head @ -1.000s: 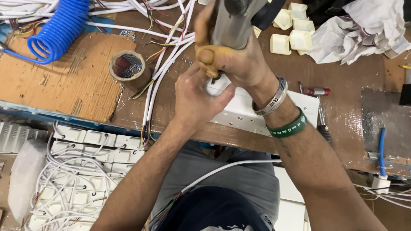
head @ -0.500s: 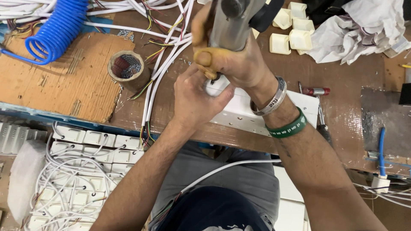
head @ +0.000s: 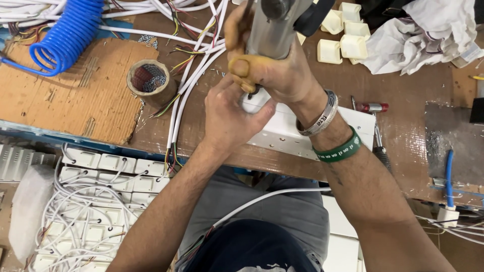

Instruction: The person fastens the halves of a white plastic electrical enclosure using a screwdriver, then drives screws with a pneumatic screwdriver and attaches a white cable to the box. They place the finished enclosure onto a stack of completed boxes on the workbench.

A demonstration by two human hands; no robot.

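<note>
White socket box point(head: 297, 133) x1 under left hand point(head: 229, 118), right hand point(head: 275, 70) gripping 1 grey power screwdriver point(head: 275, 27)

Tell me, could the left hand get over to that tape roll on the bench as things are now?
Probably yes. The tape roll stands in the open just left of the left hand, with only loose white cables lying between them. But that hand is pressed on the white box under the grey tool, so it would have to let go first.
</note>
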